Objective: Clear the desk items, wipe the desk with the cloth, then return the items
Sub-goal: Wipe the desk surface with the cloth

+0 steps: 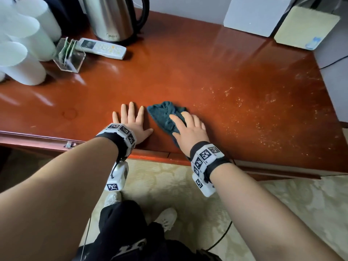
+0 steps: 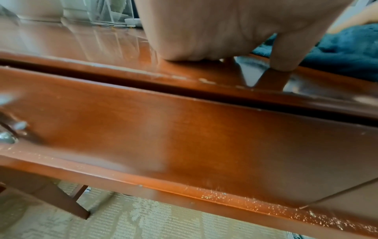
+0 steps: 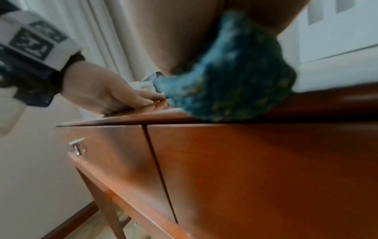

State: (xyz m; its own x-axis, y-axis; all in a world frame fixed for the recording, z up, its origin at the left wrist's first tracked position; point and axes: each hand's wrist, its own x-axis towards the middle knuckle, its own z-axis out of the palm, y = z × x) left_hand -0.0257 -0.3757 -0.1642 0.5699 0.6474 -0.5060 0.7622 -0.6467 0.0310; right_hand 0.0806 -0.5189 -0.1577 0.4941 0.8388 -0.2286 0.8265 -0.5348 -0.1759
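A dark teal cloth (image 1: 163, 113) lies bunched near the front edge of the red-brown desk (image 1: 188, 72). My right hand (image 1: 188, 129) lies on top of it with fingers curled over the fabric, holding it down. From the right wrist view the cloth (image 3: 229, 84) bulges out under my palm at the desk edge. My left hand (image 1: 131, 121) rests flat on the desk just left of the cloth, fingers spread and straight, holding nothing. In the left wrist view its thumb touches the wood beside the cloth (image 2: 343, 48).
At the back left stand a steel kettle (image 1: 113, 17), a white remote (image 1: 102, 48), a clear acrylic holder (image 1: 69, 55) and white cups (image 1: 24, 53). A white box (image 1: 252, 14) and a pale pad (image 1: 305, 27) sit back right. Wet speckles (image 1: 263, 113) cover the desk's right side.
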